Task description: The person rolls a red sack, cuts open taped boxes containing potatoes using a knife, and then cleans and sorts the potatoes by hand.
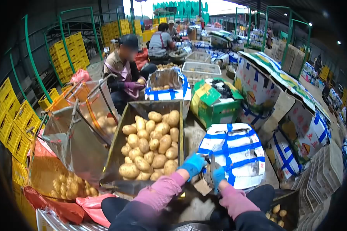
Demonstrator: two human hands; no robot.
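Note:
Both hands wear blue gloves below pink sleeves. My left hand [194,165] is at the near left edge of a white carton [235,154] bound with blue tape, right of the potato trough. My right hand [219,176] is at the carton's near edge, a little further right. The fingers of both are largely hidden, so their grip cannot be made out. A torn brown cardboard piece [202,186] lies between and below them. Many potatoes [144,145] fill the wooden trough [182,127] to the left.
Mesh bags with potatoes [67,186] stand at the left. Ahead sit a green carton [216,102] and an open taped carton [167,95]. A seated co-worker [123,73] holds a potato. Tall cartons [256,90] and stacked white crates [322,177] line the right.

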